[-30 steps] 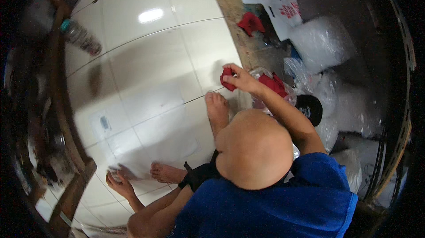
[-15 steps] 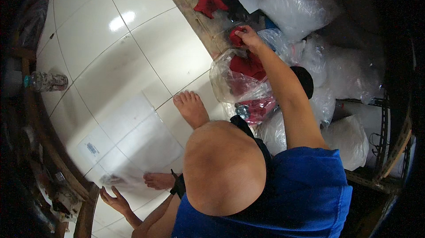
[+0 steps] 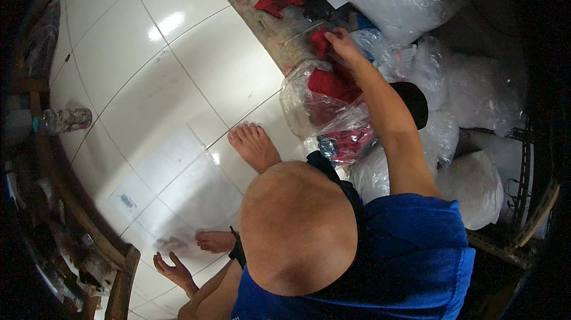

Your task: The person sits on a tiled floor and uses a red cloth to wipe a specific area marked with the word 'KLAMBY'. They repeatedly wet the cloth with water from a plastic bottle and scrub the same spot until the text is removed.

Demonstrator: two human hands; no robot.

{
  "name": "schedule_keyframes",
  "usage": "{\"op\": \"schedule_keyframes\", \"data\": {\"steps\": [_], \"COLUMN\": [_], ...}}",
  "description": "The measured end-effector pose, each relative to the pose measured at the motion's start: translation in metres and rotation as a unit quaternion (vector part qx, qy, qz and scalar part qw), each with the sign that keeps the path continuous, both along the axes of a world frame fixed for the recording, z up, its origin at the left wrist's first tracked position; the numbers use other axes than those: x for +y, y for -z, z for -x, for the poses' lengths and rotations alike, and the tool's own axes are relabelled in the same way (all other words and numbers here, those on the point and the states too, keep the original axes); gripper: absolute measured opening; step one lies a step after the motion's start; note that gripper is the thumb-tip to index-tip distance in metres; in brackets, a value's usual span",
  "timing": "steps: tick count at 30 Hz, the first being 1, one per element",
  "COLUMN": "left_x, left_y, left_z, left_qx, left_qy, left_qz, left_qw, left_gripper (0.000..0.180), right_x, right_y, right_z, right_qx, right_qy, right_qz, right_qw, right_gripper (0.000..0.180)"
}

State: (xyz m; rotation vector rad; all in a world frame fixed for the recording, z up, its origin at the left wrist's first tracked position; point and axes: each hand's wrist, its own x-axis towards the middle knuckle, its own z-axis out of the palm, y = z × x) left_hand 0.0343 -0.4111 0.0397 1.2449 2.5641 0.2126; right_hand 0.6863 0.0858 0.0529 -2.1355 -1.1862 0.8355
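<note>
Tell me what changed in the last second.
The right hand moved forward, from the edge of the tiles beside the clear bag to over the brown board, carrying a red cloth. Nothing was visibly picked up or let go. The left hand stayed open low over the tiles; the other red cloth stayed on the board.

From the right hand (image 3: 343,44), free way goes over the left edge of the brown board (image 3: 276,34) to the tiled floor (image 3: 196,58). At the near end, the plastic bag (image 3: 294,101) blocks low passage; filled bags (image 3: 404,5) crowd the right side.
</note>
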Motion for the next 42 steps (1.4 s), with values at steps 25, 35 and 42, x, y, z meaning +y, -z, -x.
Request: {"op": "schedule_keyframes", "data": {"steps": [25,35,42], "left_x": [-0.010,0.036,0.135], "left_y": [0.000,-0.023,-0.102], "left_z": [0.003,0.008,0.006], "left_qx": [-0.030,-0.090,-0.300], "left_qy": [0.006,0.039,0.122], "left_qz": [-0.012,-0.092,-0.120], "left_qw": [0.999,0.991,0.938], "left_gripper": [0.040,0.039,0.048], "right_x": [-0.119,-0.073,-0.043], "right_y": [-0.066,-0.153,-0.235], "right_z": [-0.002,0.094,0.213], "right_qx": [-0.035,0.304,0.454], "right_qy": [-0.161,-0.034,-0.143], "right_qz": [0.004,-0.094,-0.107], "right_qw": [0.986,0.948,0.873], "right_gripper": [0.031,0.026,0.028]}}
